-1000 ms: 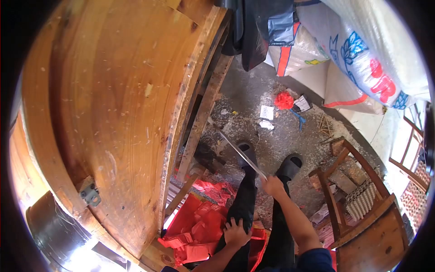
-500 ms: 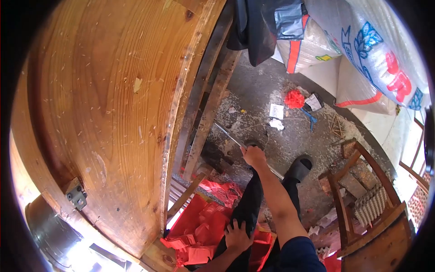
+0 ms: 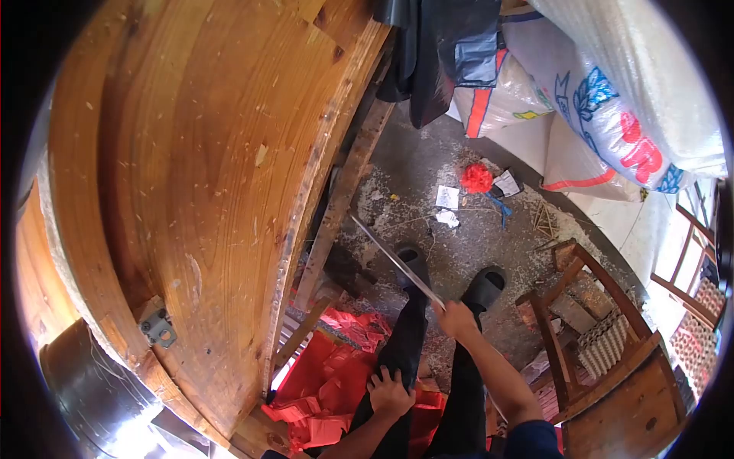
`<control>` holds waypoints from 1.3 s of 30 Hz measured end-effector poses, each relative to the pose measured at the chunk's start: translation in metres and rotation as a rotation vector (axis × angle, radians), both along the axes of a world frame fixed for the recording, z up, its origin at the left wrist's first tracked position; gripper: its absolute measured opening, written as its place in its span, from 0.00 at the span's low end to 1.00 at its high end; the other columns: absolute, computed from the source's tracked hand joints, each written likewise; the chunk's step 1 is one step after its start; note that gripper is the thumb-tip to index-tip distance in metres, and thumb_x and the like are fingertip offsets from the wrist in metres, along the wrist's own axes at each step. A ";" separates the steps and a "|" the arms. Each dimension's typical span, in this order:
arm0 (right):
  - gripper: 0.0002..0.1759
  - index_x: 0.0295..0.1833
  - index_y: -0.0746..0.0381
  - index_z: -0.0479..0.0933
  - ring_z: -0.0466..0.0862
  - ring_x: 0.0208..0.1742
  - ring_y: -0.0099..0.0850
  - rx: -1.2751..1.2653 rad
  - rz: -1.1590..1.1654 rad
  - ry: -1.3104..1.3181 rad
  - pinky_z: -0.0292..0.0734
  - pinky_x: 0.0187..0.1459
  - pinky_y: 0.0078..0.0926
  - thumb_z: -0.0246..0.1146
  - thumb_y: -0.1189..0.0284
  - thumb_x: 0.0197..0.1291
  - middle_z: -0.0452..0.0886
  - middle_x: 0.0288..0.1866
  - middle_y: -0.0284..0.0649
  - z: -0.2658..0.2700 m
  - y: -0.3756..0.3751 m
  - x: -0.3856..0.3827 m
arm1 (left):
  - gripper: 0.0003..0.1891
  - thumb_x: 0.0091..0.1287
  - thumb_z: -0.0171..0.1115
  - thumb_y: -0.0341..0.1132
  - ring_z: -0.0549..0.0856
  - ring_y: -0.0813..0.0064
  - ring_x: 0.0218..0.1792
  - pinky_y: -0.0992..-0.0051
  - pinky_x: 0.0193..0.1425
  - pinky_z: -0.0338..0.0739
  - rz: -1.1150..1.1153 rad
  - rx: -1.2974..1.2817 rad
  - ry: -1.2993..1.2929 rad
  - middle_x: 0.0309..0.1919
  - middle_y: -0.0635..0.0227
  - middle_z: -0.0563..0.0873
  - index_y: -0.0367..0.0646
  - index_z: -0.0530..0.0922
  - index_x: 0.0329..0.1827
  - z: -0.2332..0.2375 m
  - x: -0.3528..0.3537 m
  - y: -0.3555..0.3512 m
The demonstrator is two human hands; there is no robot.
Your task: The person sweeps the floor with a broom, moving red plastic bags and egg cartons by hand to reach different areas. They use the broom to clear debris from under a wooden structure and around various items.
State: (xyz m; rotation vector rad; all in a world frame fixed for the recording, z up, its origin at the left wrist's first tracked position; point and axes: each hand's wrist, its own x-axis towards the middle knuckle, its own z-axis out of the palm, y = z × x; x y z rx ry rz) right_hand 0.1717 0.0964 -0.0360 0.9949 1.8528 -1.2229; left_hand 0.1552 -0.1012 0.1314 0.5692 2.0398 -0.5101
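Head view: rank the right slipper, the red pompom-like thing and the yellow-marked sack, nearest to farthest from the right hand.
1. Right slipper: just ahead and right of the right hand.
2. Red pompom-like thing: on the floor, farther ahead.
3. Yellow-marked sack: beyond the pompom-like thing, beside the black plastic.

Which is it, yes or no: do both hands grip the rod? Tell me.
No. Only the right hand grips the rod, while the left hand rests on a dark trouser leg.
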 end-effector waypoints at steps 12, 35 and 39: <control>0.35 0.41 0.68 0.82 0.82 0.45 0.63 0.043 -0.042 -0.252 0.76 0.51 0.55 0.50 0.44 0.67 0.81 0.36 0.67 0.072 -0.002 0.121 | 0.32 0.56 0.61 0.53 0.73 0.46 0.58 0.48 0.60 0.69 0.023 -0.025 -0.040 0.66 0.50 0.70 0.46 0.76 0.62 -0.001 -0.009 0.007; 0.31 0.37 0.67 0.82 0.83 0.40 0.62 0.132 0.002 -0.147 0.78 0.45 0.55 0.52 0.47 0.67 0.82 0.34 0.62 0.096 -0.006 0.073 | 0.32 0.55 0.62 0.53 0.73 0.48 0.58 0.49 0.60 0.69 0.037 -0.048 -0.051 0.66 0.51 0.69 0.46 0.76 0.62 -0.003 -0.010 0.001; 0.33 0.39 0.66 0.82 0.82 0.41 0.63 0.139 -0.020 -0.092 0.78 0.46 0.53 0.50 0.45 0.68 0.82 0.34 0.62 0.047 -0.013 0.037 | 0.32 0.55 0.62 0.53 0.73 0.48 0.58 0.50 0.60 0.69 0.031 -0.051 -0.045 0.66 0.51 0.69 0.47 0.76 0.62 -0.004 -0.008 0.001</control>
